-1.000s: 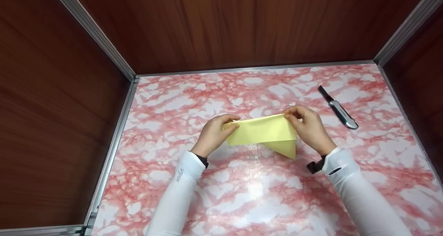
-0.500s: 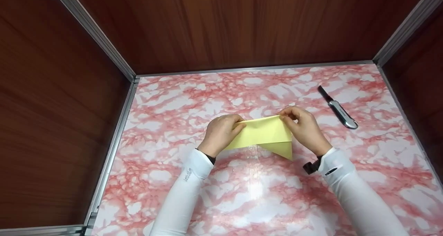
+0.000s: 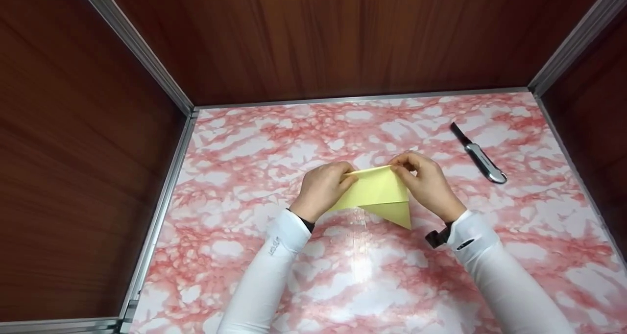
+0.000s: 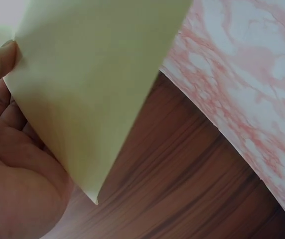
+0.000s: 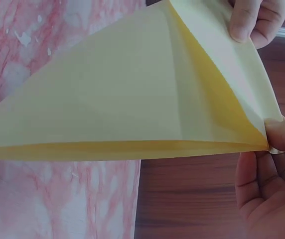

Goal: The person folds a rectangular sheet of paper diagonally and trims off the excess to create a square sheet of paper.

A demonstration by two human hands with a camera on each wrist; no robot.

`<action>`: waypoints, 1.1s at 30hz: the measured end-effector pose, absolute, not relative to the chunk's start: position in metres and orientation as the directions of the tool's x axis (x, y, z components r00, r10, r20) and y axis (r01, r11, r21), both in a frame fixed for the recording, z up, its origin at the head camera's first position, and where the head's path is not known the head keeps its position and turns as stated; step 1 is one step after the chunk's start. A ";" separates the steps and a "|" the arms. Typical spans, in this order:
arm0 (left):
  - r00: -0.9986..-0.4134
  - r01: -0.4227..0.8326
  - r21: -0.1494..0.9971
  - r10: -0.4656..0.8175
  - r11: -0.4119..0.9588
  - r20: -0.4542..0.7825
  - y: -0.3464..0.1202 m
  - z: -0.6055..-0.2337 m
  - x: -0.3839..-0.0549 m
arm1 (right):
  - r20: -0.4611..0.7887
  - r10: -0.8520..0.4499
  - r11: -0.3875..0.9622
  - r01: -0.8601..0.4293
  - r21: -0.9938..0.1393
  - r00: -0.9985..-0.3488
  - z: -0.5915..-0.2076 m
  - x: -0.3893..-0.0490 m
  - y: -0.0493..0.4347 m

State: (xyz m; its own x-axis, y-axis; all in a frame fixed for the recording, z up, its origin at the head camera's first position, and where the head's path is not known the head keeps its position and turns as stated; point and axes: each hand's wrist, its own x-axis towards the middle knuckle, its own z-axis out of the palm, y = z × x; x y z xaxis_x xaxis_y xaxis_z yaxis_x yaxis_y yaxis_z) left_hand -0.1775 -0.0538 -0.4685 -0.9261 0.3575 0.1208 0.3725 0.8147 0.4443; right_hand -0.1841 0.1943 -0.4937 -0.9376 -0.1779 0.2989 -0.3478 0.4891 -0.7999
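A folded sheet of yellow paper (image 3: pixel 374 187) is stretched between both hands above the middle of the table. My left hand (image 3: pixel 325 187) pinches its upper folded edge, thumb in front and fingers behind. At the upper right corner, my right hand (image 3: pixel 426 182) pinches the same edge between thumb and fingertips. A triangular flap hangs below the paper's lower right side. The right wrist view shows the folded paper (image 5: pixel 117 94) with its layers parted along the lower edge. In the left wrist view, the paper (image 4: pixel 92 89) narrows to a pointed corner beside the palm.
A utility knife (image 3: pixel 480 156) with a grey and black handle lies to the right of my right hand. The red and white marbled table (image 3: pixel 274 143) is bounded by brown wood-grain panels (image 3: pixel 343 40) with metal edge strips.
My left hand has slid right along the paper's upper edge, covering more of its left end. The right hand and the paper have shifted slightly left. The knife stays put.
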 end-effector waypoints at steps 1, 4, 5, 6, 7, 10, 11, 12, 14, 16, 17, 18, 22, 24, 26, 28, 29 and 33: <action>-0.926 0.371 0.446 0.358 0.815 0.118 -0.054 -0.468 -0.177 | 0.299 -0.179 0.489 -0.348 -0.800 -0.937 -0.494 -0.184 0.194; -0.928 0.367 0.452 0.355 0.813 0.115 -0.055 -0.467 -0.177 | 0.290 -0.181 0.485 -0.341 -0.805 -0.940 -0.493 -0.183 0.195; -0.928 0.367 0.452 0.354 0.813 0.117 -0.055 -0.467 -0.177 | 0.282 -0.180 0.483 -0.334 -0.809 -0.942 -0.493 -0.183 0.195; -0.928 0.368 0.453 0.352 0.812 0.121 -0.055 -0.467 -0.177 | 0.269 -0.179 0.479 -0.322 -0.816 -0.946 -0.493 -0.183 0.195; -0.928 0.368 0.454 0.351 0.811 0.126 -0.056 -0.467 -0.177 | 0.255 -0.178 0.471 -0.310 -0.826 -0.950 -0.492 -0.182 0.195; -0.925 0.379 0.445 0.352 0.811 0.147 -0.056 -0.467 -0.177 | 0.204 -0.178 0.407 -0.261 -0.876 -0.963 -0.490 -0.182 0.196; -0.923 0.383 0.442 0.352 0.811 0.154 -0.056 -0.467 -0.177 | 0.186 -0.179 0.385 -0.243 -0.890 -0.966 -0.489 -0.182 0.197; -0.922 0.386 0.440 0.351 0.811 0.161 -0.056 -0.467 -0.177 | 0.169 -0.180 0.369 -0.226 -0.902 -0.969 -0.489 -0.182 0.197; -0.921 0.390 0.436 0.351 0.811 0.170 -0.056 -0.467 -0.177 | 0.137 -0.186 0.339 -0.195 -0.920 -0.973 -0.488 -0.183 0.198; -0.921 0.389 0.438 0.348 0.811 0.174 -0.056 -0.466 -0.177 | 0.105 -0.189 0.341 -0.165 -0.926 -0.976 -0.488 -0.184 0.200; -0.922 0.388 0.438 0.347 0.811 0.174 -0.056 -0.465 -0.177 | 0.087 -0.189 0.346 -0.150 -0.926 -0.978 -0.489 -0.185 0.200; -0.922 0.386 0.439 0.346 0.811 0.173 -0.057 -0.465 -0.177 | 0.071 -0.190 0.351 -0.136 -0.927 -0.979 -0.490 -0.185 0.201; -0.922 0.386 0.438 0.346 0.812 0.172 -0.057 -0.464 -0.177 | 0.009 -0.189 0.374 -0.080 -0.924 -0.982 -0.492 -0.187 0.204; -0.922 0.387 0.436 0.344 0.812 0.177 -0.057 -0.464 -0.177 | -0.003 -0.188 0.387 -0.071 -0.919 -0.982 -0.493 -0.188 0.206; -0.922 0.387 0.434 0.342 0.814 0.181 -0.057 -0.464 -0.177 | 0.000 -0.185 0.397 -0.075 -0.915 -0.983 -0.493 -0.188 0.207; -0.923 0.385 0.430 0.338 0.817 0.184 -0.057 -0.464 -0.177 | 0.021 -0.188 0.404 -0.097 -0.910 -0.982 -0.492 -0.188 0.208; -0.924 0.383 0.430 0.336 0.818 0.183 -0.057 -0.464 -0.177 | 0.035 -0.189 0.405 -0.111 -0.907 -0.981 -0.493 -0.188 0.208; -0.927 0.375 0.431 0.331 0.821 0.177 -0.056 -0.462 -0.177 | 0.072 -0.192 0.396 -0.144 -0.907 -0.979 -0.494 -0.187 0.208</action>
State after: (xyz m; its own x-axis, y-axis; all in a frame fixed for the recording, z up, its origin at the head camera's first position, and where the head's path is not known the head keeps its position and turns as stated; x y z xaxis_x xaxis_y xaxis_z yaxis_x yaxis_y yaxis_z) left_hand -0.1770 -0.0564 -0.4621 -0.9269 0.3312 0.1767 0.3753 0.8206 0.4309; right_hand -0.1874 0.2078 -0.4940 -0.9788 -0.1919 0.0717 -0.1441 0.3958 -0.9070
